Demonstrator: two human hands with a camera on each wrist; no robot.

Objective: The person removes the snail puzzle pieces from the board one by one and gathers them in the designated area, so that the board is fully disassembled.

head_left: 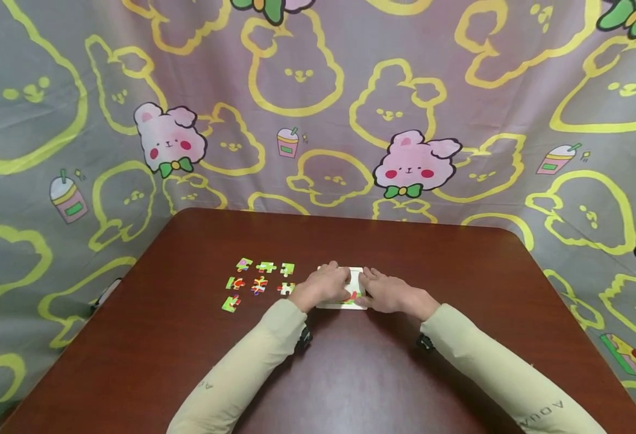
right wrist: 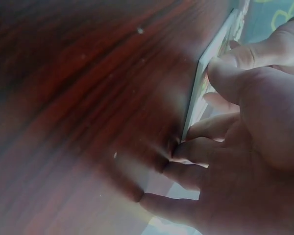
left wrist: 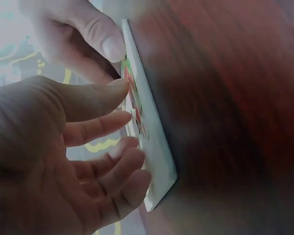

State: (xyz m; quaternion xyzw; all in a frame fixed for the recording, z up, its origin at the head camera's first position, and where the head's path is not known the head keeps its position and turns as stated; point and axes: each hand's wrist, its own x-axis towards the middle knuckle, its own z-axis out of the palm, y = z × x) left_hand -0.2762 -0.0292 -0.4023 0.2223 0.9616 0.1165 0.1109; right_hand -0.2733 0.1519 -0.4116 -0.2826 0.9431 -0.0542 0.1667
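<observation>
A thin white puzzle board [head_left: 325,305] lies on the table, with red and green jigsaw pieces [head_left: 352,298] fitted in its near part. Over its left half is my left hand [head_left: 324,284], its thumb and loosely bent fingertips touching the board's face in the left wrist view. My right hand [head_left: 390,292] lies at the right edge. In the right wrist view its thumb [right wrist: 225,78] presses on the board near a corner, while the other fingers stretch out beside it and rest on the tabletop. Both hands cover much of the board's middle.
Several loose jigsaw pieces [head_left: 259,284] in green, red and yellow lie in rough rows left of the board, the closest beside my left wrist. The brown table [head_left: 187,361] ends at a cartoon-print curtain [head_left: 318,132] behind it.
</observation>
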